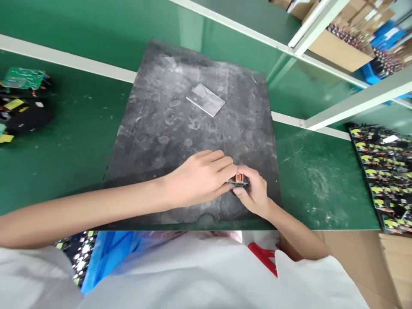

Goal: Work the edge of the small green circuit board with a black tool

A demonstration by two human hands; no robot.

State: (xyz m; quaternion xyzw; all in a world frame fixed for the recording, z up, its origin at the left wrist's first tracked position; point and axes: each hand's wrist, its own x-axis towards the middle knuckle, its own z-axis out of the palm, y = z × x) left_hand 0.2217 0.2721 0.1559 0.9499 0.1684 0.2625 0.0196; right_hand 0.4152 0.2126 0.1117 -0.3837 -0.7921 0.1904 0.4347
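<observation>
A small circuit board (240,178) with an orange-and-copper component is pinched between my two hands over the front of a dark, scuffed mat (189,133). My left hand (206,175) closes on the board's left side, its fingers covering much of it. On the right side, my right hand (254,189) grips the same board between thumb and fingers. Farther back on the mat lies a flat grey rectangular plate (206,100), apart from both hands.
Green circuit boards (25,78) and dark parts lie at the left. A black tray (383,180) full of assembled boards stands at the right. White frame bars (354,101) cross the bench's back right. Below the front edge is a blue bin (109,253).
</observation>
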